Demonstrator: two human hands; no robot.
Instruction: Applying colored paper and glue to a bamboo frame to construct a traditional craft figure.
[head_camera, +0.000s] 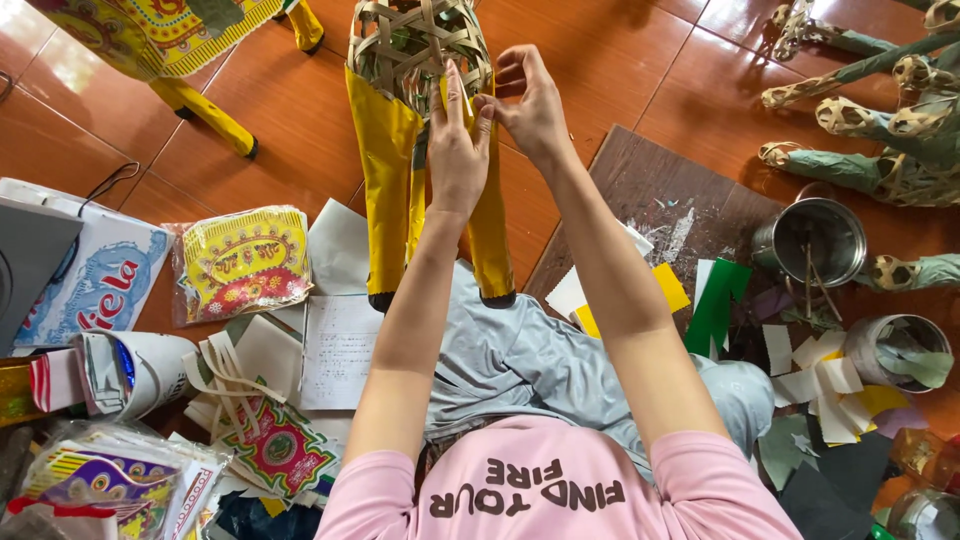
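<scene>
A woven bamboo frame (415, 45) with yellow paper-covered legs (385, 170) is shown standing on the tiled floor (300, 110) directly beyond both hands. The left hand (455, 150) is laid flat against it with fingers extended, and a small strip of yellow paper (470, 100) appears pinched in the fingertips of the right hand (530, 105), just beside the left. The covering is judged best smoothed outward from the flat palm while the strip is kept taut, so wrinkles are avoided.

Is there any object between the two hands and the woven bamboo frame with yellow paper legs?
Nothing visible. The left hand lies flat on the bamboo frame, and the right hand pinches a yellow paper strip at its edge.
</scene>
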